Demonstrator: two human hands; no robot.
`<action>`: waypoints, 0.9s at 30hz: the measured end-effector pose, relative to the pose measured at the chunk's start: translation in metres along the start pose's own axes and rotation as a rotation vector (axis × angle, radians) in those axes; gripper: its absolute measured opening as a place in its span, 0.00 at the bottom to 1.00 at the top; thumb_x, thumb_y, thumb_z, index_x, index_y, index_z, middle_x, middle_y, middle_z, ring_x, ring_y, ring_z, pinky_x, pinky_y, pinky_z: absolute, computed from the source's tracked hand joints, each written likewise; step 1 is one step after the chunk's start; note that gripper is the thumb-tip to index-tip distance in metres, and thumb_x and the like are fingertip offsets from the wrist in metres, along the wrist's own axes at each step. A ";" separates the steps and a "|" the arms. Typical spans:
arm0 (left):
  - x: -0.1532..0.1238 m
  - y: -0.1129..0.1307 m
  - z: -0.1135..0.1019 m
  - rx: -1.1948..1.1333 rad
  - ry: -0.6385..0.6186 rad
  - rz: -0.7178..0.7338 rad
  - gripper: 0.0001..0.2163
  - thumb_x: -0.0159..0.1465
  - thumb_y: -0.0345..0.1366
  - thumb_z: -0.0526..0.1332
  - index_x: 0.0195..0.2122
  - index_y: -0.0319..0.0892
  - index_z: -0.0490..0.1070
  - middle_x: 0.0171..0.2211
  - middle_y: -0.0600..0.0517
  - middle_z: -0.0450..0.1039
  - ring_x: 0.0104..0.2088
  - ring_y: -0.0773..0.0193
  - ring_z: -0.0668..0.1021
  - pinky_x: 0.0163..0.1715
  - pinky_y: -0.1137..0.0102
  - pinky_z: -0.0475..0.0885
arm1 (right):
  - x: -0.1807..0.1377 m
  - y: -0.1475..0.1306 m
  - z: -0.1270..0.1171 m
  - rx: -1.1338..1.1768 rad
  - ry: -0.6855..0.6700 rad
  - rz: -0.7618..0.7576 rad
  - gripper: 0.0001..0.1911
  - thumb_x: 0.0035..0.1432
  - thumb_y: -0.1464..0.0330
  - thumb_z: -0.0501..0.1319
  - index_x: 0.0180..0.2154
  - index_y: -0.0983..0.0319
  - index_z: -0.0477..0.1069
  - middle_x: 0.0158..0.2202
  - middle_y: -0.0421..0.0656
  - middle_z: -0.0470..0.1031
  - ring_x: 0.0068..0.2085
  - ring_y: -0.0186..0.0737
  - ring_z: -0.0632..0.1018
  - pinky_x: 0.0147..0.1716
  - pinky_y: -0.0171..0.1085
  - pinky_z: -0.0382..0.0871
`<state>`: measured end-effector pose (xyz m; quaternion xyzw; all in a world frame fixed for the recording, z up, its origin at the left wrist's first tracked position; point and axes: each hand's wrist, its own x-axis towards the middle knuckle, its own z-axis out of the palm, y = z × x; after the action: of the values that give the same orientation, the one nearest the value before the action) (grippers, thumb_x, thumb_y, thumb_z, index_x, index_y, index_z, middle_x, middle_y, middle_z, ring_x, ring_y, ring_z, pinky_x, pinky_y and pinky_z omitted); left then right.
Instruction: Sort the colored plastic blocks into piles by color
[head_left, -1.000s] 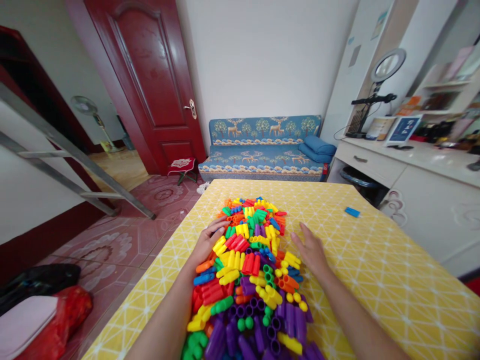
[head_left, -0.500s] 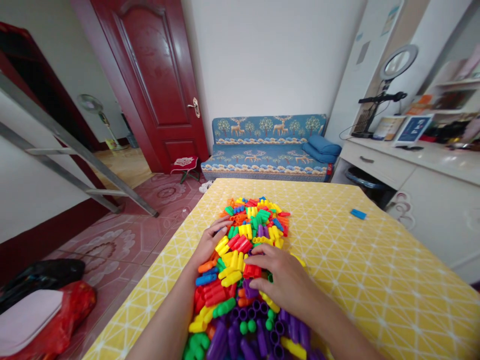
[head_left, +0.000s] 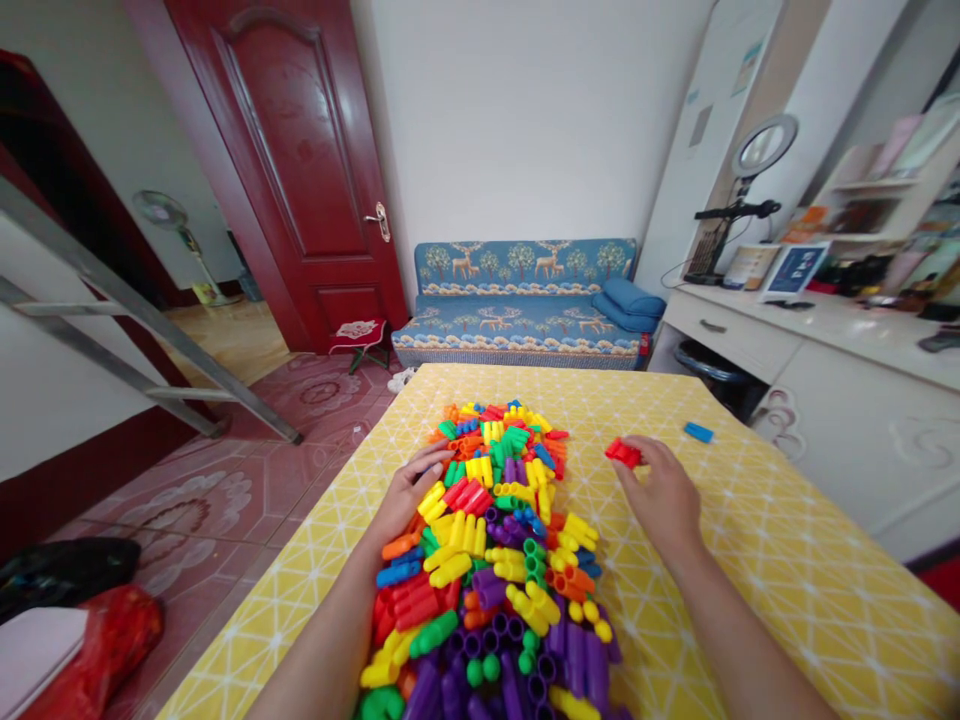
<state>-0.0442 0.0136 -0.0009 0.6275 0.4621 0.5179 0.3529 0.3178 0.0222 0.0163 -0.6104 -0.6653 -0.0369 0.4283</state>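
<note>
A long heap of bullet-shaped plastic building blocks [head_left: 465,535] in red, yellow, green, blue, orange and purple lies on the table. My right hand [head_left: 664,490] is to the right of the heap, pinching a red plastic block [head_left: 623,452] between thumb and fingers above the tablecloth. My left hand [head_left: 405,490] rests against the heap's left side, fingers stretched forward over its edge and holding nothing visible. Farther right, a single blue plastic block [head_left: 698,432] lies apart on the cloth.
A yellow patterned cloth covers the table [head_left: 757,560]. Beyond its far edge stands a blue sofa [head_left: 517,310]. A white cabinet [head_left: 847,400] is on the right. To the left are a metal ladder [head_left: 180,350] and a red bag [head_left: 127,640] on the floor.
My right hand has picked the red block from the middle of the heap and carried it right and away from me. My left hand stays at the heap's left side. The view has shifted slightly.
</note>
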 end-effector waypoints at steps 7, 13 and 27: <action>0.000 -0.001 0.000 -0.004 0.000 -0.002 0.15 0.63 0.46 0.59 0.46 0.44 0.77 0.59 0.47 0.66 0.61 0.53 0.65 0.62 0.60 0.56 | -0.025 0.047 0.027 -0.489 -0.270 0.164 0.31 0.64 0.60 0.46 0.65 0.63 0.50 0.66 0.51 0.51 0.66 0.59 0.52 0.58 0.56 0.54; -0.001 -0.003 0.000 -0.017 0.007 -0.011 0.15 0.62 0.45 0.60 0.45 0.44 0.77 0.58 0.47 0.67 0.61 0.53 0.65 0.62 0.59 0.56 | -0.035 0.025 0.020 -0.439 -0.284 0.029 0.25 0.63 0.65 0.45 0.58 0.66 0.64 0.64 0.52 0.58 0.64 0.50 0.59 0.60 0.50 0.55; 0.000 0.002 0.000 0.003 0.021 -0.015 0.16 0.61 0.46 0.61 0.45 0.44 0.77 0.58 0.47 0.67 0.61 0.52 0.65 0.62 0.58 0.57 | 0.019 0.042 0.062 -0.562 -0.468 0.124 0.34 0.65 0.55 0.42 0.65 0.68 0.49 0.69 0.51 0.41 0.68 0.47 0.47 0.62 0.47 0.47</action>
<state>-0.0434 0.0127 0.0011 0.6191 0.4711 0.5211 0.3511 0.3230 0.0834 -0.0314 -0.7351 -0.6710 -0.0516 0.0818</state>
